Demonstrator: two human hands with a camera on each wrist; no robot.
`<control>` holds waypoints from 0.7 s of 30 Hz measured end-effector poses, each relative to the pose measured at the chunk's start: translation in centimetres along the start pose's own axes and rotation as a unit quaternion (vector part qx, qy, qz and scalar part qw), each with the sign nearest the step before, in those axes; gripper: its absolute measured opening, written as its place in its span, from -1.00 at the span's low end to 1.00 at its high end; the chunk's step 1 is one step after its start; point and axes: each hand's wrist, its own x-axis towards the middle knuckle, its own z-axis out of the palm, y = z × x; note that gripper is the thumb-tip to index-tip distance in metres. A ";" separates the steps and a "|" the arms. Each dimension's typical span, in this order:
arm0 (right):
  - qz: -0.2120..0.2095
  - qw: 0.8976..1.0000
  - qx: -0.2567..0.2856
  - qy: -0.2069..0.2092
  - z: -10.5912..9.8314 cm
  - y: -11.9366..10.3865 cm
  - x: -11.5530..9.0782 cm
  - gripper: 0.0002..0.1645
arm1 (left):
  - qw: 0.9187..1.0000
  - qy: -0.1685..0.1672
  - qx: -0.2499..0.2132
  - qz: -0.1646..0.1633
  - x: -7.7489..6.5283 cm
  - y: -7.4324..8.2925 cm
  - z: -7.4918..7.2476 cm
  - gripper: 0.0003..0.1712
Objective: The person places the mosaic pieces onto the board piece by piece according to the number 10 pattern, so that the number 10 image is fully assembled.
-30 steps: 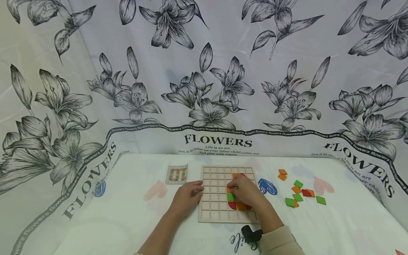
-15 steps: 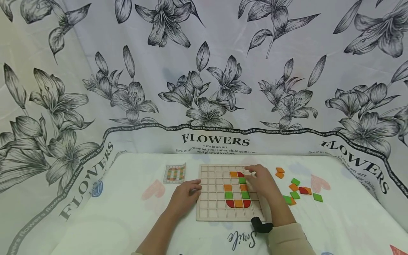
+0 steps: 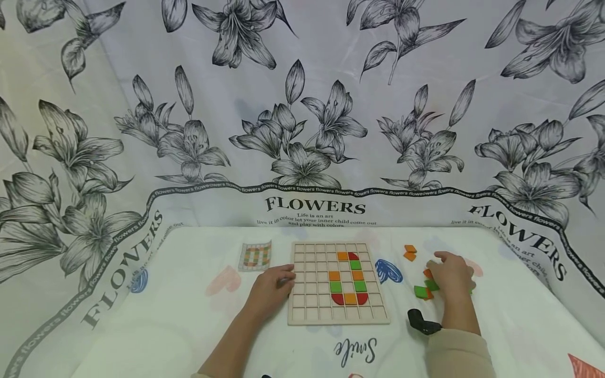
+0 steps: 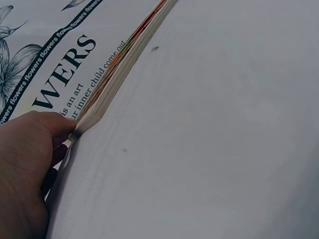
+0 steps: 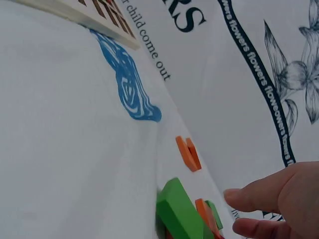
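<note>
A wooden grid board [image 3: 305, 310] lies on the patterned cloth, with orange, green and red tiles set in some of its squares as a partial ring. My left hand [image 3: 271, 287] touches the board's left edge with its fingertips; in the left wrist view the fingers [image 4: 52, 124] meet the edge at a corner. My right hand [image 3: 451, 273] is over the loose tiles at the right and partly hides them. In the right wrist view its fingers [image 5: 266, 191] are apart with nothing between them, close beside a green tile [image 5: 182, 209] and an orange tile [image 5: 207, 214].
A small pattern card [image 3: 255, 256] lies left of the board. Two orange tiles [image 3: 409, 252] sit apart from the others, toward the back. A black device [image 3: 423, 321] is worn at the right wrist. Behind the table hangs a flower-print curtain [image 3: 302, 105].
My right hand has left the board and moved right to the loose tiles, uncovering the tiles set in the grid. The left hand keeps its place at the board's edge.
</note>
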 end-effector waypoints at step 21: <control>-0.093 0.993 -0.046 -0.050 2.3 -1.2 0.0 -0.53 | 1.000 -0.004 -0.006 -0.003 0.0 -0.2 0.0 -0.82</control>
